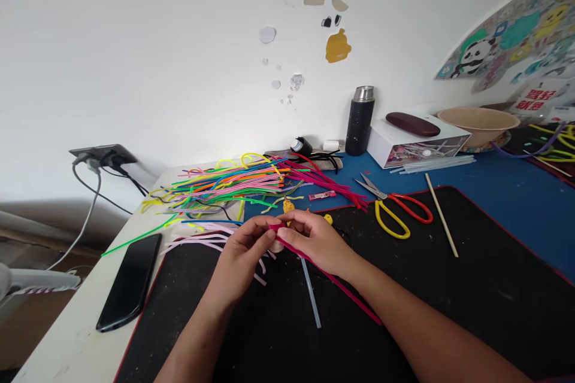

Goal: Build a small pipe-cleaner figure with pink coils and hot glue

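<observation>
Both hands meet above the black mat [359,335], working on a magenta pipe cleaner [350,296]. Its near end is bunched into a small coil between my fingertips, and the long tail slants down to the right under my right wrist. My left hand [245,251] pinches the coil from the left, fingers closed. Thumb and fingers of my right hand [317,242] press on the pipe cleaner at the coil's right side. Just below the hands lies a translucent glue stick [311,296]. Small yellow pieces [288,204] show behind the fingers, partly hidden.
A pile of colored pipe cleaners [224,185] spreads at the back left. Scissors [389,203] with red and yellow handles and a pale stick [442,215] lie right. A phone [130,281] rests left. A black bottle [360,122], white box [381,146] and bowl [478,122] stand behind.
</observation>
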A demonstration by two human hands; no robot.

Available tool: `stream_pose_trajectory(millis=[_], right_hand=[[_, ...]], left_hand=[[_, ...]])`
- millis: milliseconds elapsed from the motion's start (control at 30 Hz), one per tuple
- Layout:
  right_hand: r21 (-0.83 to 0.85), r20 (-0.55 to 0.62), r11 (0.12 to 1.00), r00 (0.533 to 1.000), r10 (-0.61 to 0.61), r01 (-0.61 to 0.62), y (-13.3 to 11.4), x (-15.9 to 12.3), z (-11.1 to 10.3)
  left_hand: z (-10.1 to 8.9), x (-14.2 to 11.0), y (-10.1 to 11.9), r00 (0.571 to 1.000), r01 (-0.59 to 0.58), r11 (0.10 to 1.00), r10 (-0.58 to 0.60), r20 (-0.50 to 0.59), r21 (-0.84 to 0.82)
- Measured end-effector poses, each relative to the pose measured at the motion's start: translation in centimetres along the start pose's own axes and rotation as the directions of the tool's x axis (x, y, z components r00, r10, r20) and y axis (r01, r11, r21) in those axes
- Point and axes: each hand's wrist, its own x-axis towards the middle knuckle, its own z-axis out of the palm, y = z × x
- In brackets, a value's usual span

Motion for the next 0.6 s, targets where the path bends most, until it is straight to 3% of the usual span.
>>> stream_pose_trajectory(millis=[167, 300, 600], right_hand=[[0.136, -0.011, 0.990, 0.999, 0.047, -0.045, 0.15, 0.44, 0.01], [0.217, -0.045, 0.974, 0.996, 0.071, -0.060, 0.23, 0.60, 0.14], [0.265, -0.011, 0.962, 0.998, 0.064, -0.059, 0.62, 0.44, 0.46]], left_hand=[[-0.40, 0.36, -0.82, 0.993, -0.007, 0.987, -0.013, -0.119, -0.161], [-0.52, 0.37, -1.06, 0.987, -0.035, 0.987, 0.009, -0.159, -0.159], [-0.24, -0.08, -1.03, 0.997, -0.028, 0.997, 0.023, -0.068, -0.076]])
